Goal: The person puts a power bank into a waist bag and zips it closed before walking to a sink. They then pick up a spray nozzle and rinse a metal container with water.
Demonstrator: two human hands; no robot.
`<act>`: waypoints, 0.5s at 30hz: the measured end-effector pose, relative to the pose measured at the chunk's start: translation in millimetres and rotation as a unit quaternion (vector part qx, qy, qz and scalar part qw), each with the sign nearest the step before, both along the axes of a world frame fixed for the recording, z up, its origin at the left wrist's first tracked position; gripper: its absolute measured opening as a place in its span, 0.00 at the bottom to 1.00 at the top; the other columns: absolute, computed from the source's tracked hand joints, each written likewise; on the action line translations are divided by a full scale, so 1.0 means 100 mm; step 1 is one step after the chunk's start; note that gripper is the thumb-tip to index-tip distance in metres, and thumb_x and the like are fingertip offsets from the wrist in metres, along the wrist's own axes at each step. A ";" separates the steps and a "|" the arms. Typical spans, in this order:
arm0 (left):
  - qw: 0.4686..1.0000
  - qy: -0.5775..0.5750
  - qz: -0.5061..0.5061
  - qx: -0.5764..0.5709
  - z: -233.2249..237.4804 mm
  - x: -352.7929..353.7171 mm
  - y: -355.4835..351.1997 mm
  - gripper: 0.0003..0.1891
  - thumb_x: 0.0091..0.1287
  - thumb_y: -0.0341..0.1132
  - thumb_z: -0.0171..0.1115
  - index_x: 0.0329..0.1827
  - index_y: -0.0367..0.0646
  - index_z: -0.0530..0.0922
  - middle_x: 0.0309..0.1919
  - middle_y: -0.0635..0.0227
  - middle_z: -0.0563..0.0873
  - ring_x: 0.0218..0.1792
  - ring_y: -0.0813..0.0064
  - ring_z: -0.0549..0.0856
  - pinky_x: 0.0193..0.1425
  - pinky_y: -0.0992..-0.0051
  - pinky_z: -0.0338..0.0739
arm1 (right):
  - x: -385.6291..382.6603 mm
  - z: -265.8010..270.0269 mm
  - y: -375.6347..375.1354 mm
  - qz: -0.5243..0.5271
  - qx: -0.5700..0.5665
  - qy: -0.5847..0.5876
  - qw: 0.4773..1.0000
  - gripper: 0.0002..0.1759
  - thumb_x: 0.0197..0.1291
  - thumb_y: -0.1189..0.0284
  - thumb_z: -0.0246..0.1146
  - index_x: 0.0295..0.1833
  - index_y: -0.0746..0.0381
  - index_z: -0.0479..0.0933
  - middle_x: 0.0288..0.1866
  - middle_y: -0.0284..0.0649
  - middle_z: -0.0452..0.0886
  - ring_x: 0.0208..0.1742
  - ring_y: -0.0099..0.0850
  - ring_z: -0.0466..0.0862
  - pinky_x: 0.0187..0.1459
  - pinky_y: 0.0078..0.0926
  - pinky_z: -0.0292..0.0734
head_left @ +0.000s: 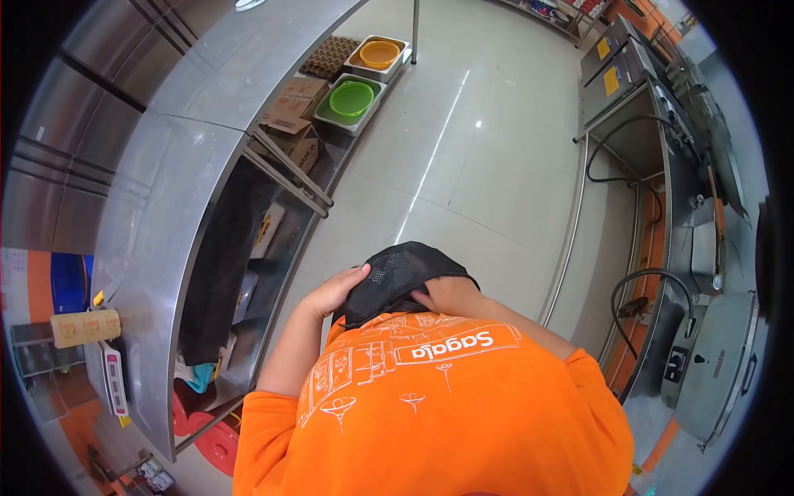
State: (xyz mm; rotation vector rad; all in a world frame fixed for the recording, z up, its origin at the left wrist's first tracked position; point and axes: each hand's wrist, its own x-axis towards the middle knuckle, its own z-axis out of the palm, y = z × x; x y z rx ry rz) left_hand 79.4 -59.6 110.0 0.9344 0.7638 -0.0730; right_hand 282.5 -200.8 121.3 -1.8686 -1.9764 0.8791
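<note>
A black mesh cap (pixel 405 277) is held in front of my chest, over the orange shirt (pixel 447 413). My left hand (pixel 337 291) grips the cap's left side, thumb on top of the mesh and the other fingers hidden behind it. On the other side, my right hand (pixel 448 295) is closed on the cap's near edge. Its fingers are partly tucked into the dark fabric, so their tips do not show.
A steel table (pixel 194 107) runs along the left, its lower shelf bearing cardboard boxes (pixel 296 103), a green basket (pixel 351 97) and an orange basket (pixel 379 54). Kitchen equipment (pixel 711 372) with black hoses lines the right. Tiled floor (pixel 471 165) stretches ahead between them.
</note>
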 end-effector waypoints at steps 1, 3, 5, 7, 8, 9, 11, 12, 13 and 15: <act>0.999 0.000 -0.039 0.013 0.00 0.01 0.01 0.28 0.70 0.54 0.45 0.57 0.36 0.73 0.53 0.62 0.79 0.52 0.74 0.77 0.58 0.76 0.69 | 0.00 0.00 0.05 0.015 -0.090 0.007 0.996 0.19 0.61 0.60 0.55 0.50 0.63 0.72 0.37 0.52 0.81 0.39 0.48 0.82 0.40 0.41 0.78; 0.999 0.009 -0.036 0.026 0.06 0.04 -0.04 0.28 0.71 0.53 0.44 0.56 0.34 0.73 0.51 0.62 0.80 0.50 0.75 0.78 0.57 0.76 0.69 | -0.01 0.02 0.12 0.043 -0.088 0.052 0.994 0.19 0.61 0.61 0.56 0.52 0.62 0.72 0.42 0.52 0.80 0.45 0.47 0.80 0.46 0.39 0.75; 0.999 0.020 -0.032 0.038 0.11 0.06 -0.10 0.27 0.72 0.51 0.42 0.55 0.32 0.73 0.49 0.61 0.81 0.48 0.75 0.78 0.55 0.77 0.70 | -0.03 0.08 0.21 0.073 -0.088 0.099 0.988 0.21 0.60 0.62 0.56 0.55 0.61 0.71 0.47 0.53 0.79 0.50 0.47 0.78 0.51 0.38 0.73; 0.995 0.054 -0.020 0.084 0.12 0.07 -0.12 0.26 0.73 0.49 0.41 0.53 0.32 0.74 0.48 0.60 0.81 0.47 0.75 0.78 0.55 0.77 0.70 | -0.04 0.24 0.31 0.100 -0.204 0.086 0.970 0.22 0.59 0.63 0.56 0.57 0.60 0.70 0.54 0.51 0.75 0.57 0.45 0.74 0.58 0.35 0.67; 0.995 0.054 -0.016 0.083 0.11 0.08 -0.15 0.26 0.73 0.49 0.41 0.53 0.32 0.74 0.48 0.60 0.81 0.47 0.75 0.78 0.55 0.77 0.70 | -0.05 0.19 0.31 0.103 -0.205 0.085 0.970 0.22 0.59 0.63 0.56 0.57 0.60 0.70 0.54 0.51 0.75 0.57 0.45 0.74 0.58 0.35 0.67; 0.994 0.055 0.010 0.090 0.09 0.09 -0.19 0.26 0.73 0.49 0.41 0.51 0.31 0.75 0.46 0.61 0.82 0.46 0.75 0.79 0.53 0.76 0.71 | -0.06 0.13 0.31 0.104 -0.205 0.081 0.970 0.21 0.59 0.63 0.56 0.56 0.60 0.71 0.54 0.50 0.76 0.57 0.45 0.74 0.58 0.35 0.67; 0.993 0.055 0.034 0.097 0.05 0.10 -0.19 0.26 0.73 0.49 0.41 0.50 0.31 0.76 0.44 0.61 0.82 0.44 0.75 0.79 0.52 0.75 0.71 | -0.06 0.05 0.30 0.103 -0.204 0.076 0.970 0.21 0.58 0.64 0.56 0.55 0.60 0.72 0.54 0.49 0.76 0.56 0.45 0.74 0.57 0.35 0.68; 0.992 0.060 0.015 0.113 0.01 0.08 -0.16 0.26 0.73 0.49 0.41 0.48 0.30 0.76 0.42 0.60 0.83 0.42 0.73 0.80 0.50 0.74 0.72 | -0.07 0.06 0.30 0.096 -0.184 0.085 0.975 0.20 0.58 0.64 0.56 0.55 0.60 0.72 0.54 0.49 0.76 0.56 0.44 0.75 0.57 0.35 0.68; 0.990 0.066 -0.004 0.128 -0.03 0.06 -0.14 0.26 0.73 0.49 0.41 0.46 0.30 0.77 0.39 0.59 0.84 0.40 0.72 0.81 0.49 0.73 0.72 | -0.08 0.06 0.30 0.088 -0.164 0.094 0.978 0.20 0.58 0.65 0.56 0.55 0.60 0.72 0.54 0.49 0.76 0.56 0.44 0.75 0.57 0.36 0.68; 0.975 0.089 -0.030 0.202 -0.10 0.03 -0.09 0.27 0.72 0.49 0.41 0.45 0.30 0.77 0.38 0.57 0.84 0.39 0.70 0.81 0.48 0.71 0.73 | -0.11 0.06 0.31 0.105 -0.193 0.060 0.974 0.19 0.59 0.65 0.56 0.55 0.60 0.72 0.54 0.48 0.76 0.56 0.43 0.75 0.56 0.35 0.69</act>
